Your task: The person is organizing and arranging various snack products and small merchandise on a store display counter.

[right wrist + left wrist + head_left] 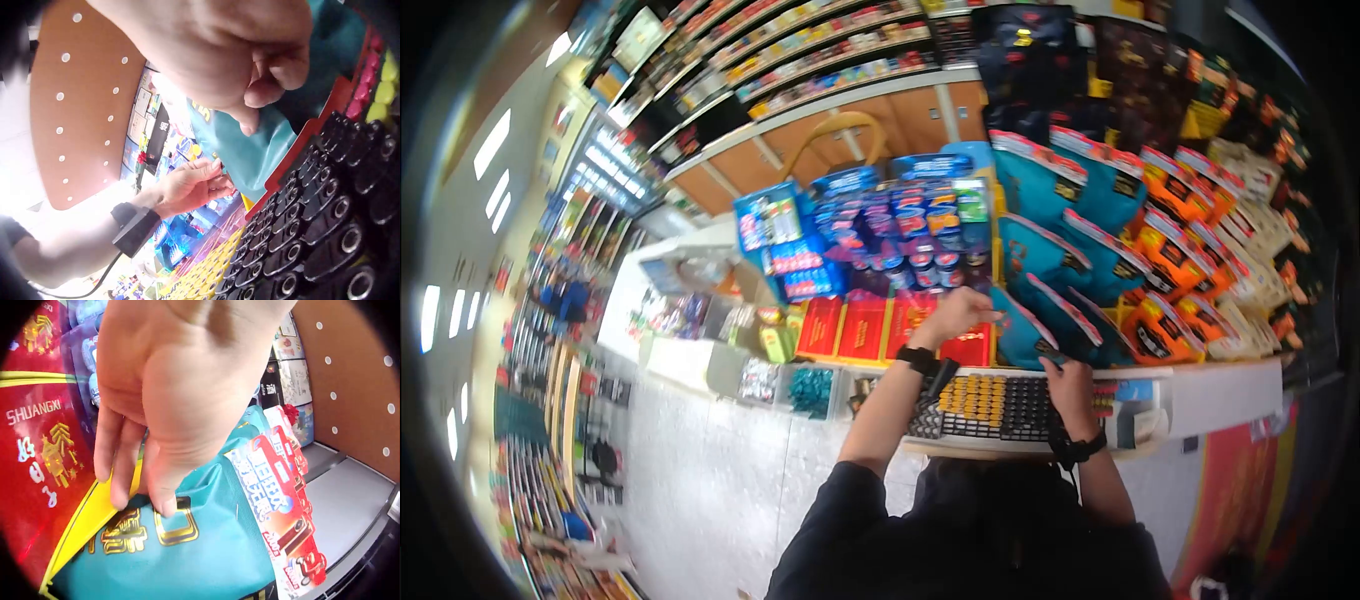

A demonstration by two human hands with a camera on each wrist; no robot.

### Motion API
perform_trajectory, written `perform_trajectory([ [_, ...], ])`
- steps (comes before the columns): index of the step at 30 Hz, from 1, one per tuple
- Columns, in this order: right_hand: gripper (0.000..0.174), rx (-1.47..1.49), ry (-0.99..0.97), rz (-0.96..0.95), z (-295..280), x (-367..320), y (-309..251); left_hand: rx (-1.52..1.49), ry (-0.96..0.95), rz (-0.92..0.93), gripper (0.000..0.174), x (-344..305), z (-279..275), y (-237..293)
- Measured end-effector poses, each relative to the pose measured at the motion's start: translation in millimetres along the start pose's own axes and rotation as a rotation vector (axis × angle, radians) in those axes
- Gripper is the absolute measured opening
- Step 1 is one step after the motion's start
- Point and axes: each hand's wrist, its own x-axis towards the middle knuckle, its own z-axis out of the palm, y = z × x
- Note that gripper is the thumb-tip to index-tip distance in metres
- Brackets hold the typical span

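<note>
In the head view, a teal bag (pixel 1022 330) stands in a row of similar bags behind a rack of small black and yellow items (pixel 990 405). My left hand (pixel 958 315) reaches the bag's left side. Seen from the left wrist, my left hand (pixel 181 381) has fairly straight fingers pointing down, their tips touching the teal bag (pixel 206 550) by a yellow divider (pixel 87 512). My right hand (pixel 1072 392) is at the bag's lower right. In the right wrist view, my right hand (pixel 219 50) grips the teal bag (pixel 250 159) with curled fingers; part of the grip is hidden.
Red packages (pixel 865 328) and blue-purple packs (pixel 900 225) lie to the left, orange bags (pixel 1165 330) to the right. Small bins, one with teal items (pixel 811 390), line the front edge. A brown perforated panel (pixel 81 106) rises beside the bags in the right wrist view.
</note>
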Motion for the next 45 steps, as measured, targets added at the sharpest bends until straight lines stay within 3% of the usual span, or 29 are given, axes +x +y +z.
perform_trajectory([
  [2,0.022,-0.005,-0.106,0.085,-5,-5,0,0.094,0.126,0.047,0.018,-14,6,14],
  [6,0.024,0.118,0.069,0.242,-7,-34,6,0.082,0.572,0.061,0.028,-57,33,21],
  [7,0.026,0.216,0.086,0.336,-10,-42,1,0.086,0.577,-0.029,0.032,-76,36,28],
  [8,0.026,0.186,0.083,0.310,-12,-52,6,0.044,0.570,-0.138,0.029,-96,40,40],
  [11,0.022,0.203,0.000,0.419,-25,-67,-17,-0.075,0.544,-0.310,0.048,-155,68,25],
  [12,0.020,0.253,0.067,0.349,-16,-73,-18,-0.054,0.496,-0.381,0.055,-177,70,28],
  [14,0.017,0.239,-0.015,0.334,-13,-79,-25,-0.095,0.529,-0.359,0.055,-215,79,12],
  [16,0.017,0.238,-0.055,0.314,-7,-79,-44,0.025,0.515,-0.504,0.055,-247,79,-1],
  [20,0.018,0.360,-0.061,0.336,26,-85,-67,0.081,0.460,-0.490,0.055,-292,64,-25],
  [23,0.017,0.383,-0.080,0.336,61,-98,-91,0.232,0.453,-0.356,0.044,-324,48,-45],
  [28,0.015,0.442,-0.180,0.383,141,-128,-167,0.224,0.445,-0.333,0.037,-395,-5,-86],
  [33,0.013,0.436,-0.285,0.329,220,-155,-278,0.081,0.506,-0.541,0.035,-482,-55,-112],
  [35,0.012,0.338,-0.428,0.109,237,-158,-320,0.106,0.587,-0.607,0.037,-513,-74,-116],
  [37,0.012,0.322,-0.438,0.047,246,-156,-347,0.116,0.642,-0.618,0.038,-534,-81,-128],
  [38,0.011,0.295,-0.466,-0.033,251,-155,-356,0.108,0.719,-0.632,0.041,-541,-82,-135],
  [45,0.016,0.321,-0.451,0.063,287,-138,-364,0.121,0.687,-0.624,0.041,-533,-118,-159],
])
